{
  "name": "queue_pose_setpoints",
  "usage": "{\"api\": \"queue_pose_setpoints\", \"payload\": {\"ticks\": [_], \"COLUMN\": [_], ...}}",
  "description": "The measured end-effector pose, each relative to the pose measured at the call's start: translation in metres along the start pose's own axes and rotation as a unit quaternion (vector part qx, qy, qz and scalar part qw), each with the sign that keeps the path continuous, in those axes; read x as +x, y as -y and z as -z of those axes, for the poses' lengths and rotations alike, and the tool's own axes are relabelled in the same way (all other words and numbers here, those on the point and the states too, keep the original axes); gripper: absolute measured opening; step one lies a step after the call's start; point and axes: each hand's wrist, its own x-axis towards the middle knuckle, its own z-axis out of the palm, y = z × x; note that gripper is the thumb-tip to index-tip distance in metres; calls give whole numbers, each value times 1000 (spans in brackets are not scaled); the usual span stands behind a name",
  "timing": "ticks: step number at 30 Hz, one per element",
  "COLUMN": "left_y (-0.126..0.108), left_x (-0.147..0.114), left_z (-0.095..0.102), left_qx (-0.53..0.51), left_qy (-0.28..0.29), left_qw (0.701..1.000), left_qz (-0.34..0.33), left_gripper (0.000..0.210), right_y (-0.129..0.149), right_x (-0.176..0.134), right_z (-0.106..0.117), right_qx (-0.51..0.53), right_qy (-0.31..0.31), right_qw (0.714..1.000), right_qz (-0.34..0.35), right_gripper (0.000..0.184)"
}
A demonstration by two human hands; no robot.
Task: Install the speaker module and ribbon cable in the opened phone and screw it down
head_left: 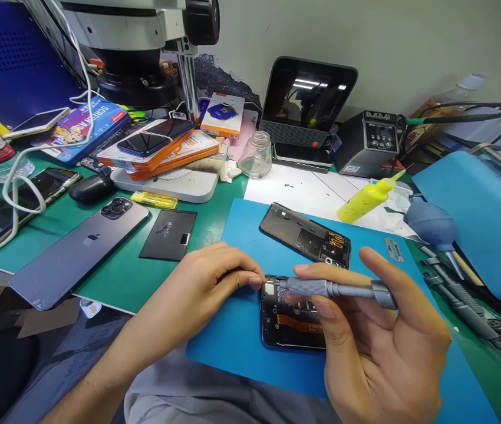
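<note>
An opened black phone [286, 330] lies on a blue mat [241, 229], its orange flex cable showing. My right hand [374, 347] holds a grey metal screwdriver [334, 288] level, its tip pointing left at the phone's top left corner. My left hand [210, 277] pinches its fingertips at that same corner, touching the screwdriver's tip. Whether anything small sits between the fingers is hidden. A removed black phone cover [306, 234] lies on the mat just beyond.
A grey iPhone [78, 250] lies face down at left beside a flat black battery [168, 234]. A yellow squeeze bottle [365, 199], a blue air blower [431, 224], a glass jar [257, 154], a soldering station [369, 141], several tools [462, 300] and stacked phones [153, 144] surround the mat.
</note>
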Motion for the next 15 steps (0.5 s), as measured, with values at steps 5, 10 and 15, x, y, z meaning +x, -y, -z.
{"api": "queue_pose_setpoints", "payload": {"ticks": [5, 10, 15], "left_y": [1, 0, 1], "left_x": [0, -2, -4], "left_z": [2, 3, 3], "left_qx": [-4, -6, -10], "left_qy": [4, 17, 16], "left_qw": [1000, 1000, 1000], "left_qz": [-2, 3, 15], "left_gripper": [21, 19, 21], "right_y": [2, 0, 3], "right_x": [1, 1, -9], "right_z": [-2, -4, -4], "right_qx": [6, 32, 52], "right_qy": [6, 2, -36], "right_qw": [1000, 999, 997], "right_qz": [0, -12, -34], "right_gripper": [68, 68, 77]}}
